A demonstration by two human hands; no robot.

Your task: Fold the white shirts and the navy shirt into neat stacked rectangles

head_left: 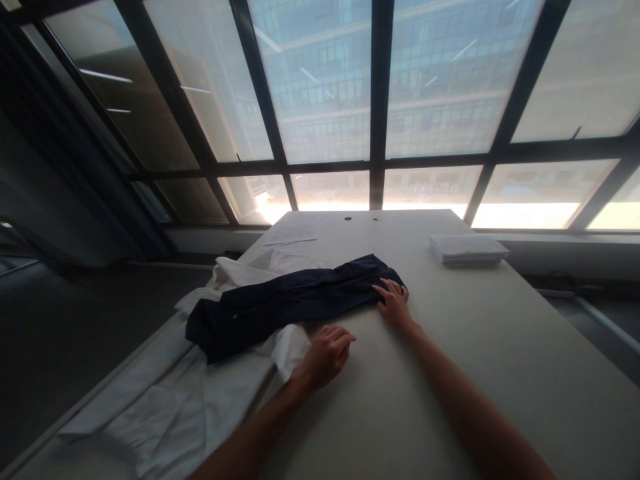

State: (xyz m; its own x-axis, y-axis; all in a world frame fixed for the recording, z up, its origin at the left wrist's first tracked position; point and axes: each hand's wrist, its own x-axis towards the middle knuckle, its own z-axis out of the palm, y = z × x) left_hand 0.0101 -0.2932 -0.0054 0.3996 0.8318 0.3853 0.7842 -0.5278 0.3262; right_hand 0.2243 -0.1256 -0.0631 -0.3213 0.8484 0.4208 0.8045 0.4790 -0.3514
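A dark navy garment (pixel 300 293), folded into a long narrow shape, lies across the white table, partly on top of white cloth. On its right end rests my right hand (pixel 394 303), fingers spread over the dark fabric and pressing lightly on it. My left hand (pixel 327 353) is just in front of the garment's near edge, fingers curled in, with no object showing in them. White cloth (pixel 293 350) pokes out from under the garment beside my left wrist. More crumpled white fabric (pixel 170 407) spreads along the table's left side.
A neat stack of folded white items (pixel 467 250) sits near the table's right edge. Sheets of paper (pixel 293 233) lie toward the far left. Small round fittings (pixel 348 219) show at the table's (pixel 415 230) far end. Large framed windows (pixel 320 80) stand beyond, with a dark curtain (pixel 65 147) at left.
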